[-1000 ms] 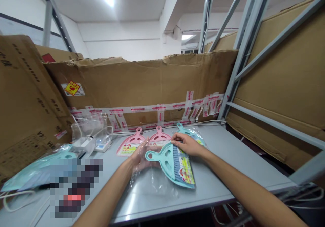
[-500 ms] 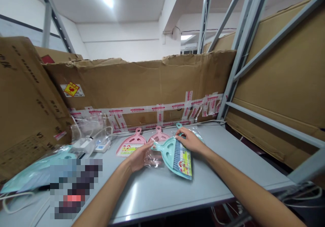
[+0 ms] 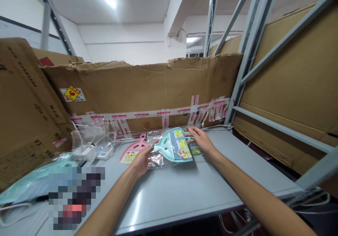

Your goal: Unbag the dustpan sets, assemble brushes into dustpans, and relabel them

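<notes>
Fingers (image 3: 192, 130) of the right hand (image 3: 202, 141) are spread apart and laid on the far edge of a teal plastic dustpan (image 3: 171, 148), which is held across the back of the counter (image 3: 171, 193). A clear plastic bag (image 3: 158, 160) is bunched against the left hand (image 3: 142, 162), near the dustpan's handle (whether those fingers are clamped on it cannot be told). A pink dustpan (image 3: 134, 148) is left of the teal one, and a second teal dustpan (image 3: 195, 151) is partly covered beneath it. A taped cardboard sheet (image 3: 132, 88) is stood behind.
</notes>
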Demonstrator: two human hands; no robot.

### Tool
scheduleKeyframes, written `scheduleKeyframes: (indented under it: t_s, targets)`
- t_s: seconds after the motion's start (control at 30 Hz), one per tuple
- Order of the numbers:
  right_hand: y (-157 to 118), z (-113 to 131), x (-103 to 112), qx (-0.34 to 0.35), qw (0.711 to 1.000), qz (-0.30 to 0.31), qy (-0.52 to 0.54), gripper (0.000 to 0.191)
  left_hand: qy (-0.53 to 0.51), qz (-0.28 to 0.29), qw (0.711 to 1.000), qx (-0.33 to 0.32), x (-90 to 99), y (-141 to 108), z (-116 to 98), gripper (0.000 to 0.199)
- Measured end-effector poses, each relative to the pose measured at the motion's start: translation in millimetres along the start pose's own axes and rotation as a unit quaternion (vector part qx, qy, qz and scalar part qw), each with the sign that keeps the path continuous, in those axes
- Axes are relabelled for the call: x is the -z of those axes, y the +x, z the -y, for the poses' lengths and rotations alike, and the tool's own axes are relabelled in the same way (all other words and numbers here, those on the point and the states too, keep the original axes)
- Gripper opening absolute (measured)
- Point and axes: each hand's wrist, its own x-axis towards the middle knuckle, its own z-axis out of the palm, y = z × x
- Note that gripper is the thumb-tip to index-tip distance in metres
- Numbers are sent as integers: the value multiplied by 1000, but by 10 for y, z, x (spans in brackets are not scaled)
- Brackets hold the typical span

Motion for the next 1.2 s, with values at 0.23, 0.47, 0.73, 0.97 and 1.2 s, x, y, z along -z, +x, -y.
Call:
scheduleKeyframes:
  t_s: [0.23,0.47,0.73,0.97,1.2]
  targets:
    - [-122,74,-133,1,998,51,45,65,-73,-34,993,-90,-38,-17,-80,58]
    - [-201,79,-227,32,997,73,16,59,-103,-58,990,-83,-121,-73,-98,44]
    - [-202,3,-285,49,995,83,22,56,-211,-24,974,-78,-142,-103,-94,30]
    - [-248,63,-309,83,993,87,-23,50,-261,-37,960,-92,-192,-124,-75,19]
    - [-299,87,-324,133,978,136,-87,53,-222,-51,968,-105,-213,-119,-65,23]
